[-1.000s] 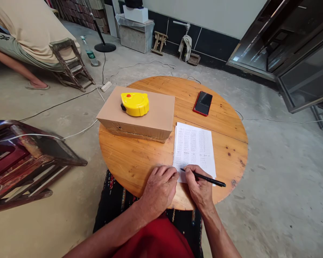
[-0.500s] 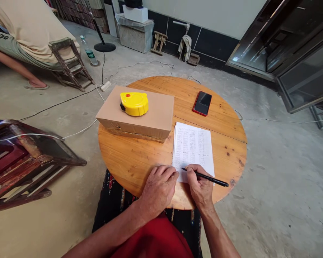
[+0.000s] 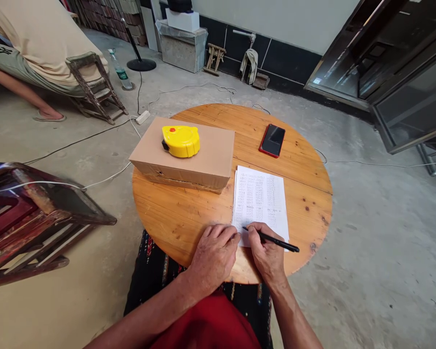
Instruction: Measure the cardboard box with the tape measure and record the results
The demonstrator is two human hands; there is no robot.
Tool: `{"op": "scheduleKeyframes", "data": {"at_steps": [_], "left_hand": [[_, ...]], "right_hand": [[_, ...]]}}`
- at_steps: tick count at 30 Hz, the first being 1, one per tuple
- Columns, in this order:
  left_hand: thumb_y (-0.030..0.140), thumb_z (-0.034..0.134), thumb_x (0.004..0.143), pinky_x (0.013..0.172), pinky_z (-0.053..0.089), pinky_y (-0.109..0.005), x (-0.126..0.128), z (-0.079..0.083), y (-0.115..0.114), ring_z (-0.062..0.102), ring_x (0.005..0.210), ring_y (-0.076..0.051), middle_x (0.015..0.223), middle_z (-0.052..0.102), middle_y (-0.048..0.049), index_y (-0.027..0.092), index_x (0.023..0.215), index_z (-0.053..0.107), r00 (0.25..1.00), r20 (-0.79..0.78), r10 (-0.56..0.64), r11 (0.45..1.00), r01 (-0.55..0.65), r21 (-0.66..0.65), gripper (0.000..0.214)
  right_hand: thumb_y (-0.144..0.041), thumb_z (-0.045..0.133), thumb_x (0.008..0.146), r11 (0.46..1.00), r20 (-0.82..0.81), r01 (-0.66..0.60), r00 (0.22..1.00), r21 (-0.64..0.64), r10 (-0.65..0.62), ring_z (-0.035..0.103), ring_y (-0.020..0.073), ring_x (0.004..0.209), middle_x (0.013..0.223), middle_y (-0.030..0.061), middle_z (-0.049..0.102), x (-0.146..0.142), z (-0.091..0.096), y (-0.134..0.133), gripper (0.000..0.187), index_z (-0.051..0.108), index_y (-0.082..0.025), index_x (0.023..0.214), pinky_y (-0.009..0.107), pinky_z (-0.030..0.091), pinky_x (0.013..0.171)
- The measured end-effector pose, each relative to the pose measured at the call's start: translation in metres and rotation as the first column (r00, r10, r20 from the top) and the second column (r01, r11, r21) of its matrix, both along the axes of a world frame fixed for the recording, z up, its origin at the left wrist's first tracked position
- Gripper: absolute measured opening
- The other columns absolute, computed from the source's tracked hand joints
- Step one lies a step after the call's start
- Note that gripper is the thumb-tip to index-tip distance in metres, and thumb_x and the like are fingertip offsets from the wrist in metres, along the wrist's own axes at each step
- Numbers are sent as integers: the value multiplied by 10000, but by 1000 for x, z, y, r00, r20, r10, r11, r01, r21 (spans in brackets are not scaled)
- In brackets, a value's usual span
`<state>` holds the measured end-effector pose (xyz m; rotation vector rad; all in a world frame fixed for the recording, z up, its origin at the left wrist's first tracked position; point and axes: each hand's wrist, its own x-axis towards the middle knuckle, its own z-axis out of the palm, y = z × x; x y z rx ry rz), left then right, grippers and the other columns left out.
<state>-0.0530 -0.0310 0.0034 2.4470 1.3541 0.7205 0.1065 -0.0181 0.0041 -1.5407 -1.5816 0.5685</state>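
My right hand [image 3: 267, 249] is closed around a black pen [image 3: 279, 242], its tip touching the lower left part of a white sheet of paper [image 3: 279, 203]. Rows of small handwriting in columns cover the sheet, too small to read. Palm down on the wooden table, my left hand [image 3: 216, 252] rests with its fingers together and slightly bent at the paper's lower left corner. It holds nothing that I can see. More paper edges show under the sheet's left side.
On the round wooden table [image 3: 178, 218] stand a cardboard box [image 3: 214, 150] with a yellow tape measure [image 3: 182, 141] on top and, at the far right, a red-cased phone [image 3: 272, 140]. A wooden chair [image 3: 39, 218] is at left. Cables cross the floor; a seated person [image 3: 39, 43] is behind.
My right hand and the pen have shifted slightly left along the paper's lower part. My left hand stays in place.
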Motion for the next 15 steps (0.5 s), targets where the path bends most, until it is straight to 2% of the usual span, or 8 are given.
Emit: {"op": "scheduleKeyframes", "data": {"at_steps": [5, 15], "left_hand": [[102, 513, 888, 825, 443, -403, 0, 1, 0, 524, 977, -226, 1078, 640, -59, 168, 1125, 597, 1000, -4, -3, 1000, 3, -12, 260], [111, 492, 906, 831, 437, -404, 0, 1, 0, 521, 978, -230, 1083, 640, -56, 165, 1132, 595, 1000, 8, -5, 1000, 5, -16, 254]], "right_hand": [[-252, 528, 889, 999, 57, 10, 998, 32, -12, 575, 124, 566, 646, -11, 649, 0, 0, -1, 193, 663, -165, 782, 219, 457, 558], [-259, 534, 882, 1000, 16, 16, 1000, -10, -16, 563, 126, 561, 634, -15, 634, 0, 0, -1, 190, 661, -169, 773, 223, 450, 556]]}}
